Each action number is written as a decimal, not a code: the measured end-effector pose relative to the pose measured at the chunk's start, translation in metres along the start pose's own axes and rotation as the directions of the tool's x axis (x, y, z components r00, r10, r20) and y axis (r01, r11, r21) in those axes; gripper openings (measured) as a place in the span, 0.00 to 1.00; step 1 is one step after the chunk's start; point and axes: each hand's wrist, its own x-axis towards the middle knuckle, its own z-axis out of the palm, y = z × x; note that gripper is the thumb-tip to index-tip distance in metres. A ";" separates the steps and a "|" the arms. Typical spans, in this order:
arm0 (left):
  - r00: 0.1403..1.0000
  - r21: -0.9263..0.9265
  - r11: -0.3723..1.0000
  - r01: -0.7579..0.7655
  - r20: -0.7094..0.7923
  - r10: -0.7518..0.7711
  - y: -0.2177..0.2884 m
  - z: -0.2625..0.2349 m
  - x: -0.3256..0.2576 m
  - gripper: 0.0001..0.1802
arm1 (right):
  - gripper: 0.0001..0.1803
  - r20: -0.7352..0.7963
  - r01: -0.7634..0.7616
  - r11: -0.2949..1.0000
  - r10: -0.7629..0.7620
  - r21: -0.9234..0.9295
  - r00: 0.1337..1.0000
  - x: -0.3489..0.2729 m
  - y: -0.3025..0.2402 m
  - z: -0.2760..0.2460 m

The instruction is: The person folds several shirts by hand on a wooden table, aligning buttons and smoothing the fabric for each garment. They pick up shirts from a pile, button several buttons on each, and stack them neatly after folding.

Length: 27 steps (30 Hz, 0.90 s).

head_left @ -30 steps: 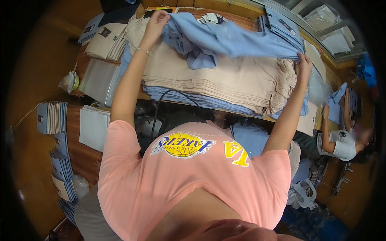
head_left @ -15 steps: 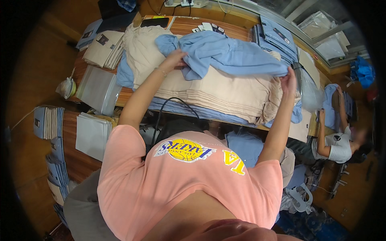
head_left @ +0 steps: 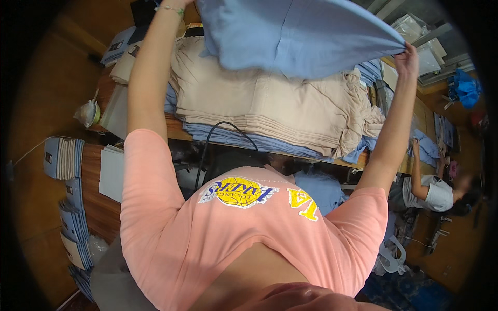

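A light blue garment (head_left: 290,36) is spread in the air above the table, its lower edge sagging in a curve and a seam running down its middle. My right hand (head_left: 408,59) is closed on its right corner, the arm stretched far forward. Only the heel of my left hand (head_left: 178,3) shows at the top edge, beside the garment's left side; its fingers are cut off from view. Under the garment lies a thick stack of folded beige garments (head_left: 249,98), bunched at its right end. Blue garments (head_left: 228,136) lie beneath that stack.
Packed folded clothes (head_left: 120,44) stand at the table's far left, near a clear plastic sleeve stack (head_left: 115,111). A black cable loop (head_left: 210,140) rises before the table edge. Another person (head_left: 436,193) handles blue cloth at the right. White sheets (head_left: 111,173) lie on a side table.
Both my hands have moved up and outward, lifting the blue garment off the beige stack and spreading it wide. The beige stack's top is now more exposed. The other person's blue cloth has shifted lower.
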 end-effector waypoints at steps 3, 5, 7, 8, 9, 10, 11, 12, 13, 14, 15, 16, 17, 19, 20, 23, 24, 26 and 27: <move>0.989 0.202 0.971 -0.131 -0.039 0.141 0.019 0.001 -0.028 0.14 | 0.10 -0.046 0.023 0.990 -0.016 0.138 0.999 -0.052 -0.027 0.016; 0.987 0.265 0.964 -0.021 -0.147 0.062 -0.006 0.041 -0.089 0.12 | 0.08 0.177 -0.054 0.979 0.018 0.197 0.984 -0.083 -0.034 -0.030; 0.964 0.338 0.934 0.113 -0.264 -0.021 -0.023 0.036 -0.122 0.14 | 0.06 0.153 -0.019 1.000 0.019 -0.003 0.988 -0.125 -0.026 -0.058; 0.938 0.377 0.905 0.197 -0.340 -0.063 -0.032 0.012 -0.137 0.15 | 0.06 0.103 -0.039 0.992 0.052 -0.123 0.993 -0.149 -0.007 -0.071; 0.916 0.266 0.939 0.217 -0.389 -0.101 -0.068 -0.009 -0.163 0.17 | 0.07 0.039 -0.081 0.966 0.093 -0.247 0.995 -0.178 0.010 -0.088; 0.915 0.325 0.910 0.256 -0.385 -0.120 -0.095 -0.028 -0.193 0.18 | 0.08 -0.002 -0.155 0.934 0.163 -0.323 0.987 -0.202 0.031 -0.104; 0.898 0.253 0.930 0.268 -0.415 -0.146 -0.122 -0.048 -0.228 0.16 | 0.09 -0.025 -0.252 0.893 0.262 -0.372 0.965 -0.225 0.063 -0.119; 0.831 0.348 0.824 0.447 -0.504 -0.238 -0.141 -0.060 -0.255 0.15 | 0.10 -0.061 -0.334 0.839 0.342 -0.431 0.938 -0.248 0.085 -0.135; 0.746 0.407 0.678 0.612 -0.583 -0.323 -0.159 -0.072 -0.283 0.15 | 0.11 -0.094 -0.410 0.773 0.420 -0.484 0.902 -0.270 0.108 -0.150; 0.791 0.546 0.583 0.601 -0.506 -0.342 -0.172 -0.063 -0.300 0.14 | 0.09 -0.146 -0.472 0.656 0.488 -0.590 0.861 -0.287 0.126 -0.161; 0.814 0.534 0.628 0.566 -0.483 -0.323 -0.185 -0.069 -0.313 0.14 | 0.08 -0.227 -0.500 0.540 0.493 -0.678 0.840 -0.300 0.143 -0.165; 0.834 0.521 0.669 0.530 -0.462 -0.301 -0.194 -0.070 -0.322 0.14 | 0.07 -0.223 -0.502 0.595 0.480 -0.628 0.848 -0.309 0.149 -0.163; 0.853 0.506 0.708 0.492 -0.442 -0.277 -0.200 -0.073 -0.330 0.14 | 0.07 -0.249 -0.487 0.616 0.434 -0.620 0.866 -0.313 0.146 -0.164; 0.814 0.529 0.632 0.566 -0.482 -0.325 -0.188 -0.072 -0.344 0.14 | 0.08 -0.283 -0.482 0.614 0.397 -0.624 0.873 -0.323 0.132 -0.163; 0.797 0.543 0.594 0.594 -0.498 -0.342 -0.180 -0.069 -0.348 0.14 | 0.09 -0.290 -0.487 0.598 0.400 -0.636 0.870 -0.329 0.119 -0.159; 0.727 0.451 0.572 0.685 -0.476 -0.495 -0.178 -0.069 -0.383 0.14 | 0.11 -0.277 -0.554 0.460 0.540 -0.694 0.795 -0.350 0.101 -0.180; 0.714 0.407 0.589 0.698 -0.458 -0.530 -0.181 -0.071 -0.389 0.14 | 0.11 -0.273 -0.579 0.394 0.605 -0.714 0.748 -0.357 0.099 -0.191; 0.725 0.567 0.456 0.686 -0.484 -0.490 -0.166 -0.087 -0.404 0.15 | 0.12 -0.193 -0.354 0.322 0.438 -0.878 0.878 -0.357 0.101 -0.158; 0.731 0.638 0.377 0.672 -0.489 -0.476 -0.164 -0.093 -0.406 0.16 | 0.13 -0.099 -0.170 0.205 0.315 -0.964 0.944 -0.348 0.098 -0.130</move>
